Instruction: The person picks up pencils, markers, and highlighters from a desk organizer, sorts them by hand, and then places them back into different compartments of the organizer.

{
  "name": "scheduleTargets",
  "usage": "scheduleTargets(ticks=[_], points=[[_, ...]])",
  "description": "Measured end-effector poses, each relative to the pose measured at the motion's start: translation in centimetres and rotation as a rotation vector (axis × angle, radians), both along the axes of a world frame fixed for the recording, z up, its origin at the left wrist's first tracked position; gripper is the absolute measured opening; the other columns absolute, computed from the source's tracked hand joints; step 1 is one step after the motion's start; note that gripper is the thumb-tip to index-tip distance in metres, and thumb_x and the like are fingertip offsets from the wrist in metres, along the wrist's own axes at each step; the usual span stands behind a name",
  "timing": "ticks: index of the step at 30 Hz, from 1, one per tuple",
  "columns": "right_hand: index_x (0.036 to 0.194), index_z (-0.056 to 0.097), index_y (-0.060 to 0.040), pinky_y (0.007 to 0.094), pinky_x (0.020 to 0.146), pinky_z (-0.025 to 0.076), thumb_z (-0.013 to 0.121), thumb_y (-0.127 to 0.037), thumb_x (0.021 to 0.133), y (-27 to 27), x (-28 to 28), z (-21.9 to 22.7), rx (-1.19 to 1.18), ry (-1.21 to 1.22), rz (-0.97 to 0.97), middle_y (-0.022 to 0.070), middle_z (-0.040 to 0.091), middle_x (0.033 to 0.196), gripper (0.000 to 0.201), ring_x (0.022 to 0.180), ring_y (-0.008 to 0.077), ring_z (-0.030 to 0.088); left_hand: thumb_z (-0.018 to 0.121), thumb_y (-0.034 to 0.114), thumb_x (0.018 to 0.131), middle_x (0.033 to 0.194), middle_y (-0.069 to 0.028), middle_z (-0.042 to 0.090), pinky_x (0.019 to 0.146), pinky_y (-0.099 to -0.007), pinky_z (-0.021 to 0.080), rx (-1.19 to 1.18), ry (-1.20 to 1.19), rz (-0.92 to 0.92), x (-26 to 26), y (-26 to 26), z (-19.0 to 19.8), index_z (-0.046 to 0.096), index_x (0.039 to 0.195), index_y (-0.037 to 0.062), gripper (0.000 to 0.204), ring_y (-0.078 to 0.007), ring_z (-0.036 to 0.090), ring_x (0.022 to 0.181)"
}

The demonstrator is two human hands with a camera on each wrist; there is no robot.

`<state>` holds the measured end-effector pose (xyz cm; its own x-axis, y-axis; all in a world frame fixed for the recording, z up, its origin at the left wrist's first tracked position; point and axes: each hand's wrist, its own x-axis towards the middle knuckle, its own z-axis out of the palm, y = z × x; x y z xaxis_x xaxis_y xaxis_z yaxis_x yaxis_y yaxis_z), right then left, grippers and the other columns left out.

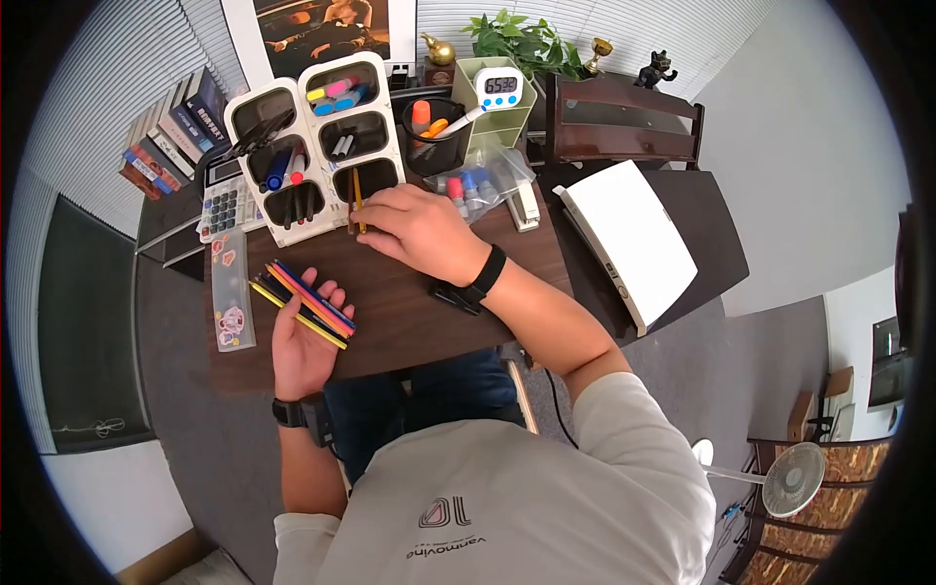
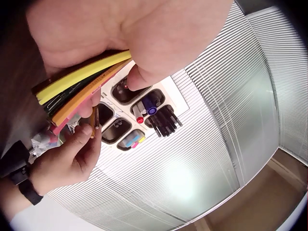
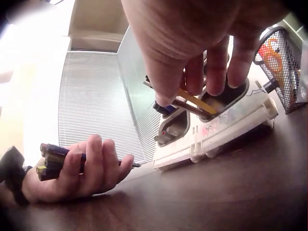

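A bundle of colored pencils (image 1: 307, 304), with yellow, pink, blue and dark barrels, lies across my upturned left hand (image 1: 304, 359). That hand's thumb and fingers hold the bundle over the front left of the desk. My right hand (image 1: 429, 232) is at the lower right compartment of a white desk organizer (image 1: 304, 231). Between its thumb and fingers it pinches a yellow pencil (image 3: 199, 102) and a brown pencil (image 3: 188, 108), whose far ends reach into that compartment. Highlighters (image 1: 336, 95), markers (image 1: 283, 168) and dark pens (image 1: 299, 205) stand in other compartments.
A sticker-covered clear case (image 1: 232, 292) and a calculator (image 1: 224, 208) lie at the left. Right of the organizer are a mesh pen cup (image 1: 434, 156), a bag of small bottles (image 1: 478, 185) and a stapler (image 1: 525, 207). A white box (image 1: 634, 244) rests on the side table.
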<state>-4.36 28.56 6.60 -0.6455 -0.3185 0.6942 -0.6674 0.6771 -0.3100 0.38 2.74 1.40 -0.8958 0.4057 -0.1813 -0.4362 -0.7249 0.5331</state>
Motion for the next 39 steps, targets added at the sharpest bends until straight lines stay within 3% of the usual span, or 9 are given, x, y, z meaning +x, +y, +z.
scheduleTargets(ticks=[8,16,26,29,32,34,35,39], points=[[0.114,0.074,-0.0157,0.0349,0.075,0.058,0.08,-0.023,0.085,0.0,0.1,0.2,-0.009,-0.069,-0.047,0.0009,0.072,0.106,0.03,0.094,0.0243,0.069,0.045,0.027,0.11,0.132,-0.0141,0.064,0.105,-0.0444,0.052,0.025,0.029,-0.011,0.0,0.0,-0.1,0.046,0.15,0.006,0.045,-0.0253,0.063,0.12],[0.13,0.067,-0.0143,0.0375,0.08,0.058,0.078,-0.021,0.088,-0.2,0.3,0.1,-0.042,-0.113,-0.001,0.0073,0.073,0.112,0.045,0.097,0.0279,0.07,0.046,0.021,0.107,0.14,-0.0196,0.057,0.112,-0.0464,0.045,-0.027,0.013,0.023,0.0,0.2,0.0,0.039,0.154,0.0038,0.051,-0.0303,0.058,0.129],[0.133,0.065,-0.0119,0.0378,0.081,0.058,0.077,-0.016,0.089,-1.0,0.4,-0.6,-0.135,-0.158,0.004,0.0098,0.072,0.111,0.046,0.095,0.0298,0.069,0.045,0.021,0.107,0.144,-0.0207,0.055,0.113,-0.0462,0.044,-0.001,0.031,0.008,-0.1,0.2,0.0,0.037,0.155,0.0036,0.053,-0.0309,0.056,0.131],[0.127,0.068,-0.0109,0.0378,0.078,0.057,0.076,-0.015,0.088,-1.2,0.8,0.3,-0.211,-0.166,0.031,0.0112,0.071,0.112,0.04,0.092,0.0293,0.069,0.045,0.02,0.107,0.145,-0.0209,0.053,0.113,-0.0461,0.044,-0.003,0.032,0.011,-0.1,0.4,0.2,0.035,0.156,0.0036,0.053,-0.0308,0.056,0.132],[0.118,0.071,-0.0117,0.0382,0.071,0.056,0.075,-0.015,0.088,-1.1,1.4,1.2,-0.113,0.007,0.12,0.0099,0.072,0.103,0.031,0.084,0.028,0.068,0.046,0.019,0.107,0.148,-0.0212,0.051,0.113,-0.0458,0.044,-0.014,0.041,0.033,-0.1,0.3,-0.1,0.035,0.156,0.0036,0.052,-0.0307,0.055,0.133],[0.112,0.073,-0.0133,0.0389,0.067,0.055,0.074,-0.017,0.087,-1.6,2.2,1.1,-0.046,-0.17,0.504,0.0077,0.071,0.088,0.025,0.077,0.0275,0.068,0.047,0.021,0.108,0.148,-0.019,0.053,0.112,-0.0435,0.047,-0.057,0.063,0.026,-0.2,0.3,-0.3,0.037,0.155,0.0047,0.05,-0.027,0.056,0.133],[0.112,0.073,-0.0152,0.0395,0.065,0.055,0.074,-0.02,0.088,-2.0,2.7,0.6,-0.01,-0.294,0.512,0.0059,0.069,0.079,0.024,0.074,0.028,0.068,0.048,0.02,0.109,0.148,-0.0192,0.053,0.113,-0.0433,0.046,-0.047,0.064,0.01,0.0,0.2,-0.1,0.038,0.153,0.0047,0.048,-0.0276,0.055,0.134],[0.113,0.073,-0.0145,0.0388,0.064,0.055,0.074,-0.02,0.089,-2.4,3.1,0.2,0.053,-0.406,0.556,0.0062,0.071,0.085,0.025,0.074,0.0273,0.068,0.05,0.018,0.108,0.146,-0.019,0.055,0.114,-0.0426,0.045,-0.08,0.018,0.069,0.0,0.3,-0.1,0.04,0.152,0.0047,0.047,-0.0283,0.055,0.134]])
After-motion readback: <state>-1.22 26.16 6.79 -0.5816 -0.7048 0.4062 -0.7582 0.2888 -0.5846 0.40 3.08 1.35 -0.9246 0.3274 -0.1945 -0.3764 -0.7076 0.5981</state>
